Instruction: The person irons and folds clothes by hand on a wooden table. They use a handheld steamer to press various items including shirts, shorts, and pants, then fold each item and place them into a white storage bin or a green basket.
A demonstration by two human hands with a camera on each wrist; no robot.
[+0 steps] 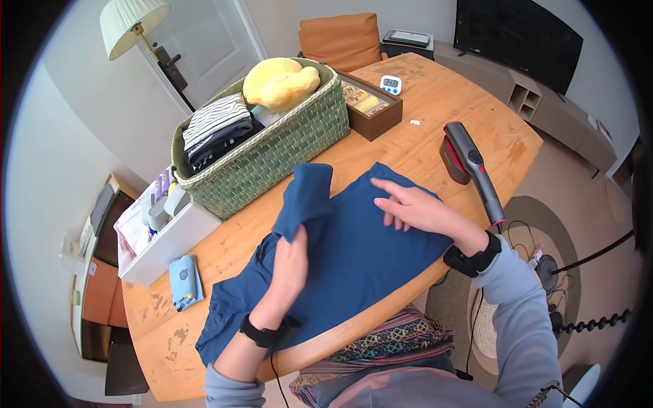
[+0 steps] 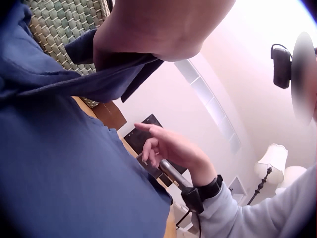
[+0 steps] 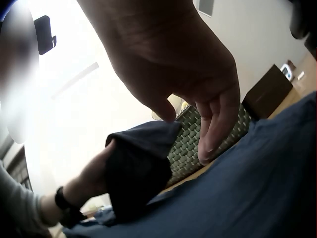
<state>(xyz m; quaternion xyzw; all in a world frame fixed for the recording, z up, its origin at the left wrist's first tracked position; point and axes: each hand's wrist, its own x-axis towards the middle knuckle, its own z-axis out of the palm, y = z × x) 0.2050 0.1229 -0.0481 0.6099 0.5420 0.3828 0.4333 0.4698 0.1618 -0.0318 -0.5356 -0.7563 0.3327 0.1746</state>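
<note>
A navy blue garment (image 1: 367, 231) lies spread over the near side of the wooden table. My left hand (image 1: 291, 262) grips a narrow part of it and lifts that part, which folds over above the fingers in the head view. In the right wrist view the raised fold (image 3: 141, 163) hangs dark around the left fingers, hiding some of them. My right hand (image 1: 422, 209) hovers over the right half of the cloth, holding nothing, its fingers loosely extended and the index finger pointing left. The left wrist view shows this same right hand (image 2: 171, 146) above the fabric.
Behind the garment stands a green woven basket (image 1: 272, 153) with folded clothes and a yellow plush toy (image 1: 282, 85). A handheld steamer (image 1: 474, 166) stands at the right. At the left are a white bin (image 1: 173, 241) and a blue pouch (image 1: 185, 282). A brown box (image 1: 373, 115) and timer (image 1: 390, 84) sit farther back.
</note>
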